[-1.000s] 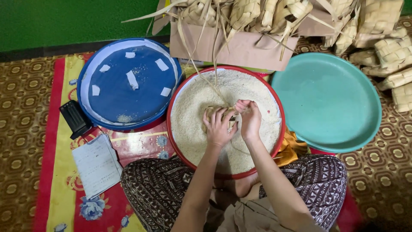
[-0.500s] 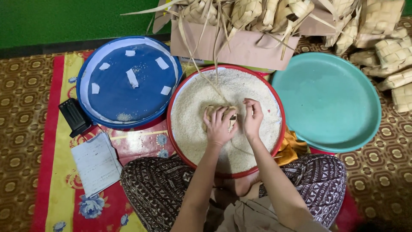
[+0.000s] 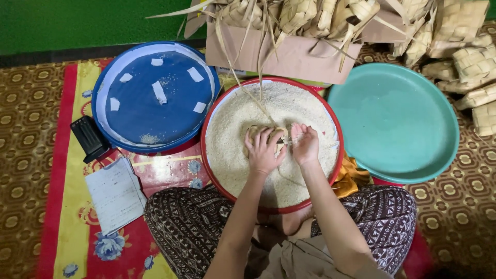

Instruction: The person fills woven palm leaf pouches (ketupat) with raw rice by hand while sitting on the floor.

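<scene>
A red-rimmed round basin (image 3: 336, 124) full of white rice (image 3: 237, 119) sits in front of my crossed legs. My left hand (image 3: 263, 151) cups a small woven palm-leaf pouch (image 3: 254, 132) resting on the rice, with long leaf strips trailing up from it. My right hand (image 3: 305, 144) is bunched at the pouch's right side, fingers pinched together against it. Whether rice is in those fingers is hidden.
A blue round lid (image 3: 155, 98) with white patches lies to the left, an empty teal basin (image 3: 398, 124) to the right. A cardboard box (image 3: 284, 51) and several woven pouches (image 3: 465, 57) crowd the back. A black phone (image 3: 90, 138) and a notebook (image 3: 116, 194) lie on the mat.
Both hands stay on the pouch in the rice. My right hand has shifted slightly downward and closed more tightly against the pouch.
</scene>
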